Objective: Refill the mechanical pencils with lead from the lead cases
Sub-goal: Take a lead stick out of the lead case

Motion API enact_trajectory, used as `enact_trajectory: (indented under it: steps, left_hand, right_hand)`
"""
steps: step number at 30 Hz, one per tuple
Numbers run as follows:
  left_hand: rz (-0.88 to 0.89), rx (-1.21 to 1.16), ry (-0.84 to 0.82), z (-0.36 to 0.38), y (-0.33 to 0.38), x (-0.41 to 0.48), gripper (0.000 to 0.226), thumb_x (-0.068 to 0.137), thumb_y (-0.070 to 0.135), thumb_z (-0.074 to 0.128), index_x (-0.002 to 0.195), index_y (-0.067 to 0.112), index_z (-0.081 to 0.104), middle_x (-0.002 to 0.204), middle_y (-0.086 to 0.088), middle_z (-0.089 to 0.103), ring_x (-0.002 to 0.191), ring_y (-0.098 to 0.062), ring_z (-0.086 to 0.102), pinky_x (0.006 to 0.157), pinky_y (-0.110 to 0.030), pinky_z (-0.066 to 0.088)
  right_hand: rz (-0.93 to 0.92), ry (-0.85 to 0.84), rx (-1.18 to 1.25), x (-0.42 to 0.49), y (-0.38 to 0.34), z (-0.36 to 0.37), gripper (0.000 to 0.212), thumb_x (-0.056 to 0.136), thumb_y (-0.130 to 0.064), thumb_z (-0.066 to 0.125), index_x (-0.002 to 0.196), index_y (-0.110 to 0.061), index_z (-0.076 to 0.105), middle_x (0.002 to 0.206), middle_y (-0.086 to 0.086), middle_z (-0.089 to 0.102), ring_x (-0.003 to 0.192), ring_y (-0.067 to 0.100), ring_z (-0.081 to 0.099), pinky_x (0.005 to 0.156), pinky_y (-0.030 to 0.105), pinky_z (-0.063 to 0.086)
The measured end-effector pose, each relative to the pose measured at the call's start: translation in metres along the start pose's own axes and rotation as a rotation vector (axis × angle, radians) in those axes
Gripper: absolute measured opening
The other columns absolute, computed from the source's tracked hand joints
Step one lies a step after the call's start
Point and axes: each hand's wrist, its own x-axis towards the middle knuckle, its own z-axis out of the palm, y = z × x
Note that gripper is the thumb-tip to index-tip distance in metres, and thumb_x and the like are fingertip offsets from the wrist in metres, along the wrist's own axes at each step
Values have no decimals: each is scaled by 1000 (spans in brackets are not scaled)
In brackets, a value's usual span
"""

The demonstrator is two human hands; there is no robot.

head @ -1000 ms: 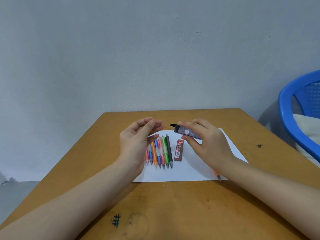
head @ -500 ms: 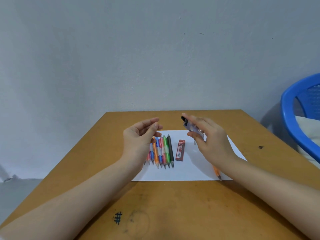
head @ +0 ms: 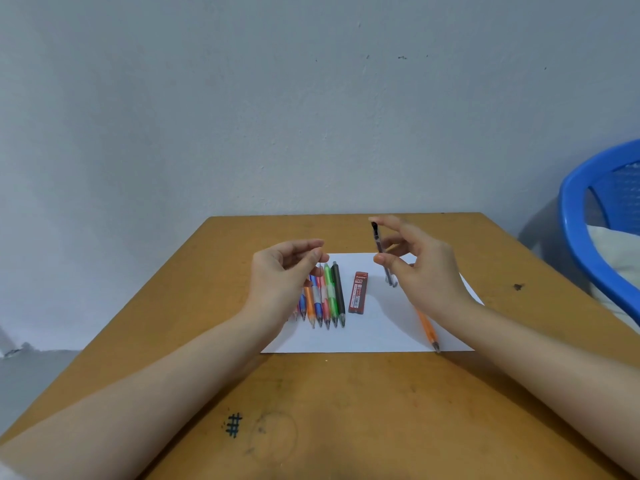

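The dark lead case (head: 377,239) with a black cap stands almost upright just right of the frame's centre. The right hand (head: 426,271) pinches it between thumb and fingers. To its left, the left hand (head: 280,271) presses thumb and forefinger together; whether they hold a lead, I cannot tell. Below them, a row of mechanical pencils (head: 327,296) and a red lead case (head: 358,292) lie on white paper (head: 381,330).

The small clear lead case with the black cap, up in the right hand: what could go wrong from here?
1. The small clear lead case with the black cap is pinched end to end by the right hand above the white paper sheet; that light grip could slip.
2. The left hand seems to pinch a thin lead, barely visible, which could snap.
3. The orange pencil beneath the right forearm could get knocked away.
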Motion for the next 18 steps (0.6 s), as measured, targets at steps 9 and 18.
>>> enact_trajectory:
  steps: [9, 18]
  left_hand:
    - [4, 22, 1, 0, -1, 0, 15, 90, 14, 61, 96, 26, 68, 76, 11, 72, 70, 2, 67, 54, -10, 48]
    - [0, -2, -3, -2, -1, 0, 14, 89, 13, 61, 97, 22, 69, 81, 6, 73, 67, 0, 67, 55, -11, 49]
  right_hand:
    - [86, -19, 77, 0, 0, 2, 47, 85, -4, 64, 105, -45, 58, 85, -9, 65, 74, 4, 61, 70, 23, 52]
    - [341, -51, 361, 2, -1, 4, 37, 86, 5, 61, 104, -27, 58, 87, 13, 65, 77, 18, 70, 66, 30, 59]
